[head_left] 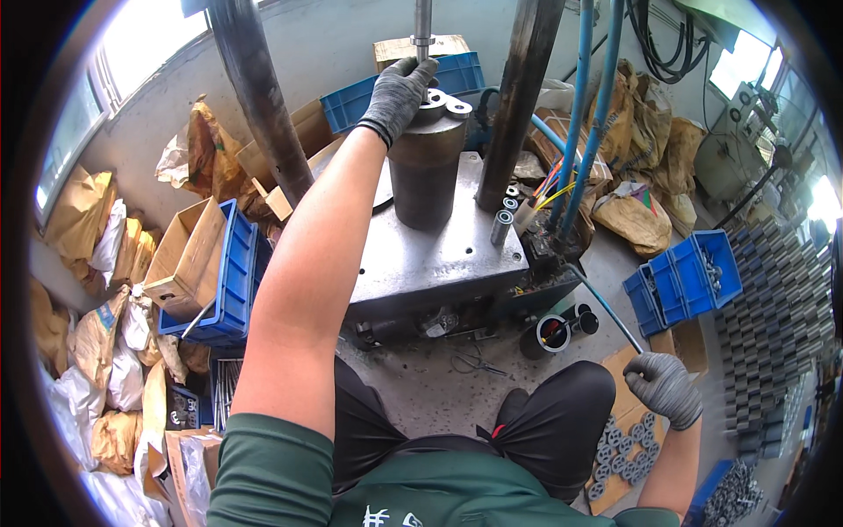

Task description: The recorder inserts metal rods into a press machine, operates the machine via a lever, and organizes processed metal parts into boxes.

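My left hand (399, 95), in a grey glove, reaches up to the top of a dark metal cylinder (428, 176). Its fingers are closed at the lower end of a vertical steel rod (423, 22); what they pinch is hidden. Right beside them, a metal link with ringed ends (456, 107) lies on the cylinder's top. The cylinder stands on a thick steel press table (413, 263). Low on the right, my gloved right hand (665, 387) is wrapped round the end of a thin lever rod (606, 307), which slants up to the machine's side.
Dark posts (263, 97) rise either side of the cylinder. Small metal sleeves (501, 227) stand on the table's right edge, near blue hoses (581, 114). Blue crates (685, 281) hold parts at right; ring-shaped parts (628, 452) lie on cardboard. A blue crate (233, 290) and sacks fill the left.
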Motion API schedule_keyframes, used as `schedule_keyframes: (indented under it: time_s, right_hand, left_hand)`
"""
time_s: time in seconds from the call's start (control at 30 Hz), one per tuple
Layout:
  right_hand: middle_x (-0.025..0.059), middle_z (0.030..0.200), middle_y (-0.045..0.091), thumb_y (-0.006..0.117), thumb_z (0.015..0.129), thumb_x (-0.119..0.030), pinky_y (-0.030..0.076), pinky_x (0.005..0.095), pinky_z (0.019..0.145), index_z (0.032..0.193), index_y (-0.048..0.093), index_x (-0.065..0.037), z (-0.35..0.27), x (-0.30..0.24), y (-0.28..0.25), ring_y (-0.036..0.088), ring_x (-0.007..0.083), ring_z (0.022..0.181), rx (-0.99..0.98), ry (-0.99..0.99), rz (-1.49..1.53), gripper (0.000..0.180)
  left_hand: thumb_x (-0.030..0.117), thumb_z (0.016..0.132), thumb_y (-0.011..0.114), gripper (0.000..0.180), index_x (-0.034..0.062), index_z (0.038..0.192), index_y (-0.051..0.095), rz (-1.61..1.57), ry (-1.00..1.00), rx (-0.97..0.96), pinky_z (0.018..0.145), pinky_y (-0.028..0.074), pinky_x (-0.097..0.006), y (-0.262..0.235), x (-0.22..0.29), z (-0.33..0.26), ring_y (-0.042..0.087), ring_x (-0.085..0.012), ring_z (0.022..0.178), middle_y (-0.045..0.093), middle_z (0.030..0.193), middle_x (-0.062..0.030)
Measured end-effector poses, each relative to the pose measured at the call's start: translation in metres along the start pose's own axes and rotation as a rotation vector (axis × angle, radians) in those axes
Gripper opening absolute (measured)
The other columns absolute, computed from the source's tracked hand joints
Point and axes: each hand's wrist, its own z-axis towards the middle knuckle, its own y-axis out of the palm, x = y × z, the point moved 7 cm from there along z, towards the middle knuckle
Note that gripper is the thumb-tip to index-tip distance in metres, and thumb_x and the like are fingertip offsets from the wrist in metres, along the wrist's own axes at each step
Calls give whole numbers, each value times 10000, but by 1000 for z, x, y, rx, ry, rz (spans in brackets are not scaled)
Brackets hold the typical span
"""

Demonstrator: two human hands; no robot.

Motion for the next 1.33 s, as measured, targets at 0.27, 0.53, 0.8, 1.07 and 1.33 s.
schedule_keyframes:
  time_s: [0.27,0.53,0.8,1.07,1.33]
  right_hand:
    - [179,908,738,701,830,-111,589,426,773,1012,785,-44,3,-2,-13,719,360,813,125,-120,-25,211]
    - [168,883,740,694,848,-164,584,448,780,935,784,-55,-6,9,16,718,370,830,-119,-45,-125,166]
    - [187,979,749,711,849,-157,590,446,780,1101,776,-57,7,-10,-9,729,352,845,-31,-44,-32,279]
    - [156,1005,764,669,855,-41,579,372,855,1150,753,-30,2,4,1,742,286,917,-153,-154,-228,308]
    - [193,1077,769,692,894,-128,580,424,942,1120,763,-41,4,13,-1,755,304,1014,-207,-92,-148,253]
  left_hand:
    - [409,1027,684,458,16,1263,705,-89,-18,11,810,550,-285,1,-4,3,668,-120,862,753,966,-73]
    - [330,1025,689,373,8,1214,711,-144,-7,30,800,548,-274,1,-2,0,659,-113,832,748,935,-72]
    - [253,1001,726,276,24,1155,734,-152,5,6,784,574,-274,-2,-6,3,688,-129,846,739,946,-61]
    - [240,1006,686,311,-9,1190,719,-137,5,0,805,558,-282,2,-4,2,686,-137,828,749,917,-84]
    - [254,1003,685,322,-5,1190,721,-70,9,6,815,559,-290,0,-3,2,686,-145,821,747,907,-88]
